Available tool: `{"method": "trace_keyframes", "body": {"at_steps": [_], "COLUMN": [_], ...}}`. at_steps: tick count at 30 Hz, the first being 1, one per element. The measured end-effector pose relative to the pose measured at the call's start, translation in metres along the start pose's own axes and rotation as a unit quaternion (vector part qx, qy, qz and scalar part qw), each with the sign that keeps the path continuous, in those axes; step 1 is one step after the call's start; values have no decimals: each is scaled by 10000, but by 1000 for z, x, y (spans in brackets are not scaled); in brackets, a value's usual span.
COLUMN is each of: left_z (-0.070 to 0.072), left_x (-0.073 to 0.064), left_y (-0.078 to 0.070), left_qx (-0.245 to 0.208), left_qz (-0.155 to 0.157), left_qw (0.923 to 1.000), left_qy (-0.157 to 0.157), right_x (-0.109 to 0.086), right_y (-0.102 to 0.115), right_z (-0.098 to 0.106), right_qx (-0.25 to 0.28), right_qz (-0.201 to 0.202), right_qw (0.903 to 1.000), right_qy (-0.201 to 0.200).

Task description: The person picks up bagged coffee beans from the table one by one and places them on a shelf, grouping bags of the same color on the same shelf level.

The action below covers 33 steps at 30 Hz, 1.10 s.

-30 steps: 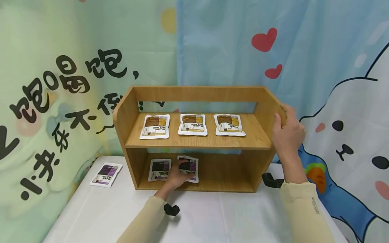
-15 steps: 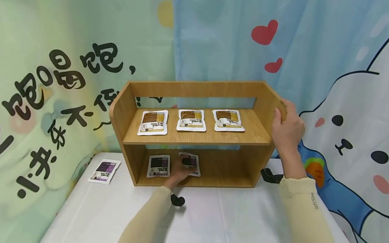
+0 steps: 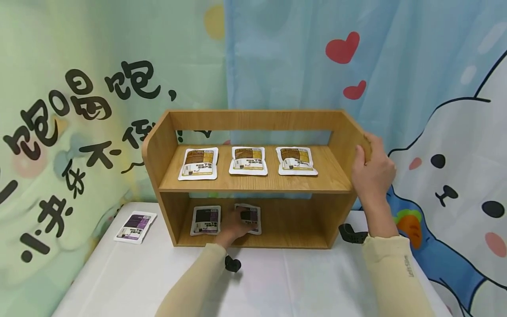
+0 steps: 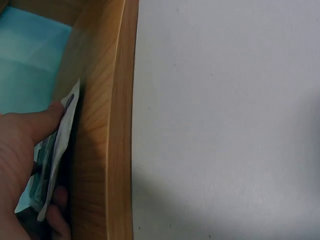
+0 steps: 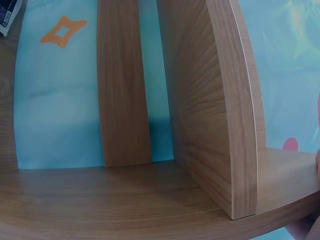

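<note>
On the lower level of a wooden two-level shelf (image 3: 293, 222), my left hand (image 3: 233, 225) grips a white-edged black-and-purple pouch (image 3: 253, 215). The left wrist view shows the thumb on one face of that pouch (image 4: 62, 135) and fingers at its other side; the pouch stands close to the shelf board. Part of its front is hidden behind the hand. To its left, a similar pouch (image 3: 205, 220) leans upright. My right hand (image 3: 374, 169) grips the front edge of the shelf's right side panel (image 5: 240, 115), thumb on the inner side.
Three brown-and-white pouches (image 3: 199, 164) stand in a row on the upper level. Another purple pouch (image 3: 135, 227) lies on the white table (image 3: 269, 281), left of the shelf. Printed curtains (image 3: 285, 57) hang behind.
My left hand has shifted slightly right and deeper into the lower level with the pouch, which tilted and is now straighter. The right hand keeps its grip on the panel.
</note>
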<state>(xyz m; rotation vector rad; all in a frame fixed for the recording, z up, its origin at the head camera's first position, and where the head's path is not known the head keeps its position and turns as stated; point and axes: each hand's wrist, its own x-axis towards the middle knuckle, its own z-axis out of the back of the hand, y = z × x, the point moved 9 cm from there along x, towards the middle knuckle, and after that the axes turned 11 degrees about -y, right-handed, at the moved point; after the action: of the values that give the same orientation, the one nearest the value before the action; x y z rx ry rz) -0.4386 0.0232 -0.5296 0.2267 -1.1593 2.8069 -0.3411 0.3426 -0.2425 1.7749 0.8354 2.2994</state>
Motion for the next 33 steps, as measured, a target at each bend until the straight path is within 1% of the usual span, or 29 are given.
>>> {"method": "trace_keyframes", "body": {"at_steps": [2,5,10,13,16,22,26,29,33], "left_z": [-1,-2,1,2,1,-1,0,-1,1], "left_x": [-1,-2,-3,-3,-5,-11,-12,-13,-12], "left_y": [2,6,6,6,8,11,10,9,8], "left_qx": [215,341,246,272,339,335,139,86,227], "left_qz": [-11,32,130,127,147,242,246,213,112], "left_qw": [9998,9994,9996,9995,9991,9990,9992,9992,9987], "left_qy": [-12,-56,-50,-132,-213,-193,-275,-317,-449], "right_x": [-1,-2,1,3,2,-3,-4,-4,-3], "right_y": [0,0,1,1,0,-2,-4,-4,-3], "right_z": [1,-1,-3,-3,-2,-1,-1,0,0], "right_qx": [-16,14,26,43,55,1,-2,-11,7], "right_qz": [20,58,111,100,108,72,-29,-52,-56], "right_qw": [10000,10000,9999,9999,9999,10000,10000,10000,10000], "right_qy": [16,39,-10,-3,-26,-6,58,66,65]}}
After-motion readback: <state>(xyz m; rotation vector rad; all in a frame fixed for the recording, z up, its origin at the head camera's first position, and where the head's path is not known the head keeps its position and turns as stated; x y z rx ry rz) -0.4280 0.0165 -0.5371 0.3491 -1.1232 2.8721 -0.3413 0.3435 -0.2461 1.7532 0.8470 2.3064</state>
